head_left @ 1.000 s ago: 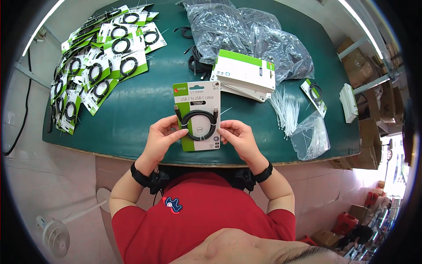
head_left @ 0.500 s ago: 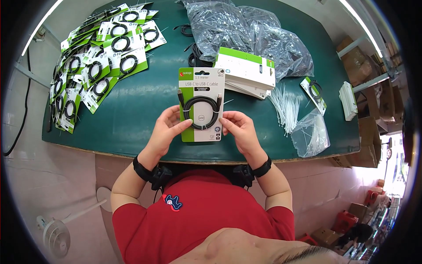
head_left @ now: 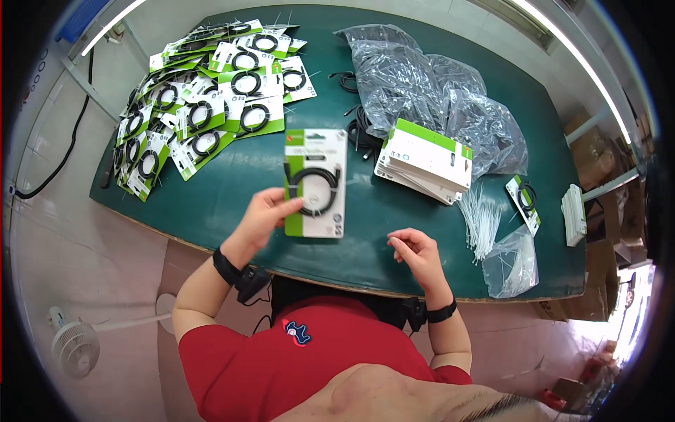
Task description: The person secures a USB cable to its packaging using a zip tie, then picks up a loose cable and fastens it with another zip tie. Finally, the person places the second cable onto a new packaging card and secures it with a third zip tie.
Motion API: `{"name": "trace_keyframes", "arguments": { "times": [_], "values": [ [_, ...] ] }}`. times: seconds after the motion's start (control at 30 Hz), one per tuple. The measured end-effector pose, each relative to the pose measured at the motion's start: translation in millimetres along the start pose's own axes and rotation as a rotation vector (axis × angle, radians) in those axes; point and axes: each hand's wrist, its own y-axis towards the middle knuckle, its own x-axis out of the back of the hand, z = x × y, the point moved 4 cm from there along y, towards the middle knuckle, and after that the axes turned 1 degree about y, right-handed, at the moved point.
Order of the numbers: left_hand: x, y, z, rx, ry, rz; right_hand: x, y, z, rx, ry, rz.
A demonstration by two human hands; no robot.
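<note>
My left hand [head_left: 268, 212] pinches the lower left edge of a carded cable [head_left: 338, 204], thumb in front. The card is white and green, with a black cable coiled and tied on its face. It is held upright above the near part of the table. To its right, my right hand [head_left: 416, 254] hovers with nothing in it, fingers loosely bent and the thumb a little apart. Beyond that hand lies a stack of blank cards [head_left: 429, 158], green-edged and white. A fan of white cable ties [head_left: 481, 224] spreads to the right of it.
Many finished carded cables [head_left: 200, 112] are heaped at the far left of the green table [head_left: 316, 261]. Clear plastic bags [head_left: 401, 77] and loose black cables [head_left: 362, 130] lie at the back. Another carded cable [head_left: 522, 202], a small plastic bag [head_left: 513, 264] and a card stack [head_left: 574, 216] are at right.
My right hand has let go of the carded cable and moved away to the right. My left hand still holds it. The whole view has shifted and turned slightly.
</note>
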Motion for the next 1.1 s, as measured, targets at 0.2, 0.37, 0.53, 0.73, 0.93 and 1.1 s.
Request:
{"name": "trace_keyframes", "arguments": {
  "times": [0.2,0.37,0.53,0.73,0.93,1.1],
  "values": [
    [138,69,-82,-0.243,0.056,-0.405,23,-14,0,-0.028,-0.076,-0.041],
    [228,116,-144,-0.471,-0.196,-0.426,24,-16,2,-0.032,-0.088,-0.092],
    [246,133,-111,-0.375,0.08,-0.695,25,-21,-6,-0.032,-0.162,-0.08],
    [182,146,-99,-0.553,0.484,-0.75,29,-25,-9,-0.05,-0.178,-0.056],
    [16,175,-73,-0.494,0.765,0.091,22,-22,-5,-0.013,-0.21,-0.026],
    [-45,197,-33,-0.644,1.266,0.159,14,-26,-4,0.011,-0.269,0.009]
  ]
}}
